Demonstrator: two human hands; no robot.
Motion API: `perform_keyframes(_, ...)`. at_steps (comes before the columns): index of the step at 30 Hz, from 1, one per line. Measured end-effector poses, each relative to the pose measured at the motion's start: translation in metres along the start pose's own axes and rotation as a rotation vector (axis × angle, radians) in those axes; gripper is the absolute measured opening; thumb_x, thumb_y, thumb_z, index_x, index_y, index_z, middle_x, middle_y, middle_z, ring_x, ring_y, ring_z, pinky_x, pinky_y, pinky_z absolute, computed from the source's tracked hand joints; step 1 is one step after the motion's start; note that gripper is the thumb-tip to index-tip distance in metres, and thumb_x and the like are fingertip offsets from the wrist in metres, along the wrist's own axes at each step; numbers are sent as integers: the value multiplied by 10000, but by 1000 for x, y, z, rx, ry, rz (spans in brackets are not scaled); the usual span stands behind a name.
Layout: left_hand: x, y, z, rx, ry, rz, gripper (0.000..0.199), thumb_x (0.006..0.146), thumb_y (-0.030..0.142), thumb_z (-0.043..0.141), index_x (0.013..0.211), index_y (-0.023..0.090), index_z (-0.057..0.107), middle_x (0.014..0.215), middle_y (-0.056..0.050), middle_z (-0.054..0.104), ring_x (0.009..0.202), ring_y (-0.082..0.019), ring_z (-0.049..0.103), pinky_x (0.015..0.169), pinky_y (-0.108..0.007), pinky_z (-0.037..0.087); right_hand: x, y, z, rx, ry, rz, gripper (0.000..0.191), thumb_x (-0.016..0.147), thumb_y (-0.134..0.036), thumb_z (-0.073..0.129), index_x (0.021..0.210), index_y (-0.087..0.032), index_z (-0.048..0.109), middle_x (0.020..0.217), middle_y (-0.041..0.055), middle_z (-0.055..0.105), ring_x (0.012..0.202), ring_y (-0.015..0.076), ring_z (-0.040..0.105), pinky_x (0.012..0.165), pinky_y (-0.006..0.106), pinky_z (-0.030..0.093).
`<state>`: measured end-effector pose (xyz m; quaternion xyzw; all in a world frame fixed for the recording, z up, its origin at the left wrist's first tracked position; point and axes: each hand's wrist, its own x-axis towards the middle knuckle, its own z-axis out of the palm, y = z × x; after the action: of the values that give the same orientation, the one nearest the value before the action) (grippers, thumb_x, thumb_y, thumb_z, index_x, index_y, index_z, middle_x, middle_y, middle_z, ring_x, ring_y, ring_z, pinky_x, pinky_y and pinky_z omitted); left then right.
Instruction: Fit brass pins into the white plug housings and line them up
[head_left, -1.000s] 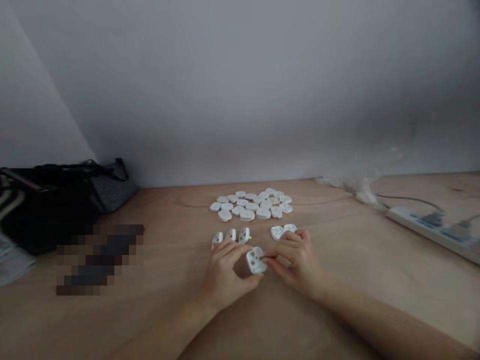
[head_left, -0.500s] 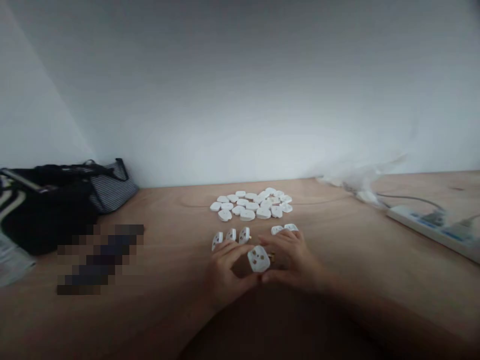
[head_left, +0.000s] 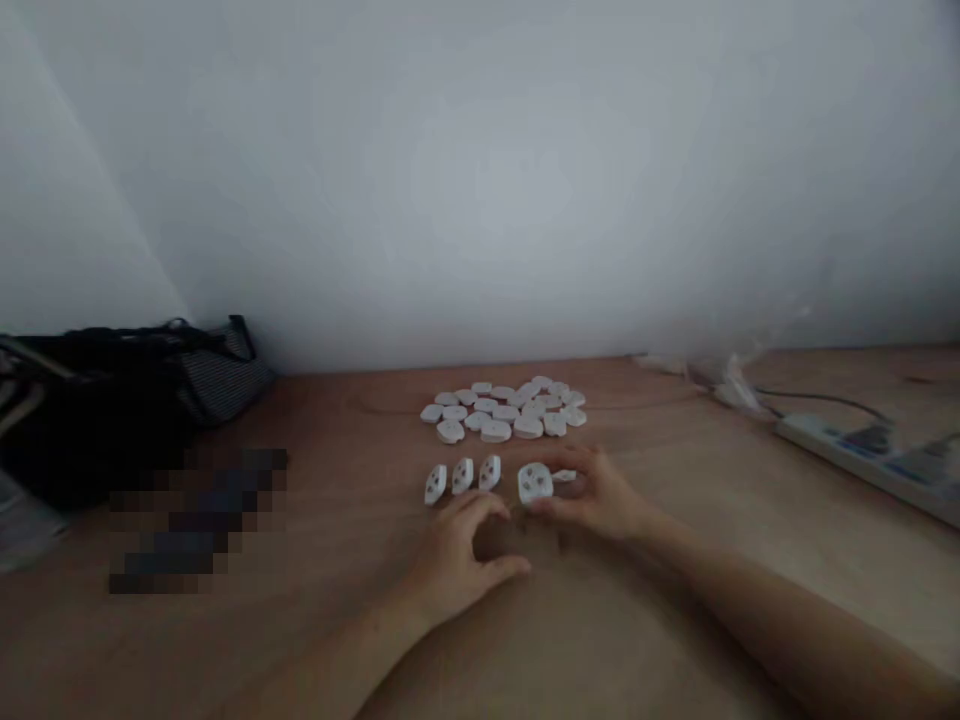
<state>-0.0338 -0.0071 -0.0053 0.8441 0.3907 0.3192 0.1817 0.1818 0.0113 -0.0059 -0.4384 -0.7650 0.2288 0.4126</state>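
Standing upright in the right hand (head_left: 600, 497) — a white plug cover (head_left: 535, 484), holes camera-facing.

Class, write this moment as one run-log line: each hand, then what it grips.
right hand: grips white plastic socket cover | left hand: empty, near row of three covers

This is a plain indoor room, perhaps a home or a small office; the pictures do not settle which. A wooden tabletop (head_left: 675, 480) stands against a bare white wall (head_left: 480, 180). A black bag (head_left: 97, 420) sits at the tabletop's left end, a power strip (head_left: 847, 455) with plugs and crumpled clear plastic (head_left: 727, 385) at its right, and small white plastic pieces (head_left: 502, 410) in the middle.
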Motion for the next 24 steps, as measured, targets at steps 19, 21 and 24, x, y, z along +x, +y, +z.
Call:
perform_keyframes(19, 0, -3, 2, 69, -112, 122, 235, 811, 199, 571, 1032, 200, 651, 1028, -65, 677, 949, -209, 623, 853, -350, 497, 28, 33, -22, -596, -130, -5, 414, 738, -491, 610, 1090, -275, 628, 1119, 80, 614, 1049, 294, 490, 865, 463, 292)
perform_keyframes(21, 1, -3, 1, 84, -55, 87, 191, 785, 195, 600, 964, 194, 667, 943, -56, 678, 854, -199, 634, 777, -323, 514, 24, 38, -28, -639, -181, -14, 398, 711, -474, 642, 1063, -289, 645, 1162, 86, 583, 1062, 307, 472, 854, 468, 293)
perform_keyframes(24, 3, -6, 1, 135, 19, 19, 168, 745, 215, 643, 900, 165, 686, 910, -78, 661, 811, -215, 630, 717, -326, 515, 19, 42, -30, -670, -207, -16, 396, 725, -459, 636, 1083, -289, 635, 1191, 94, 559, 1076, 312, 456, 852, 475, 293)
